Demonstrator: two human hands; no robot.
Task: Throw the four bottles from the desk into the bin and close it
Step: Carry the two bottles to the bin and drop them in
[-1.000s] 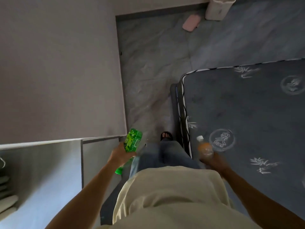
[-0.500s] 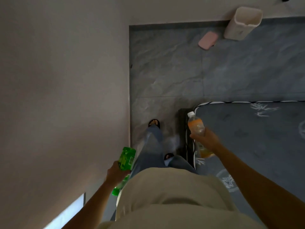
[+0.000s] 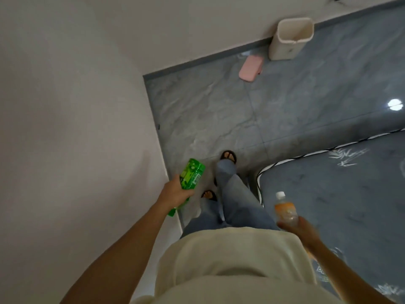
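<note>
While standing on grey marbled floor tiles (image 3: 203, 110) between a pale wall (image 3: 72, 128) and a dark grey patterned mattress (image 3: 341, 194), holding one bottle per hand. Left hand (image 3: 175, 193): fingers wrapped tight around a green plastic bottle with a bright green label (image 3: 191, 175), gripped low on the body, base end pointing up and forward, cap end poking out below the hand. Looks as if only one bottle in that hand; cannot tell for certain. Right hand (image 3: 303, 232): fingers closed around the lower part of a clear plastic bottle with orange drink and a white cap (image 3: 285, 210), held upright, cap uppermost, over the near corner of the mattress. Ahead, at the far edge of the floor against the skirting of the back wall: an open cream-white rectangular plastic bin (image 3: 289, 39), mouth uncovered, well apart from both hands. Just beside the bin, to its left on the tiles: a flat pink rounded lid (image 3: 251, 68), lying apart from the bin's rim. Below: cream shirt (image 3: 230, 260), blue jeans (image 3: 232, 198), dark sandals (image 3: 229, 155), one foot forward of the other. Bright round light reflection on the tiles near the right edge.
</note>
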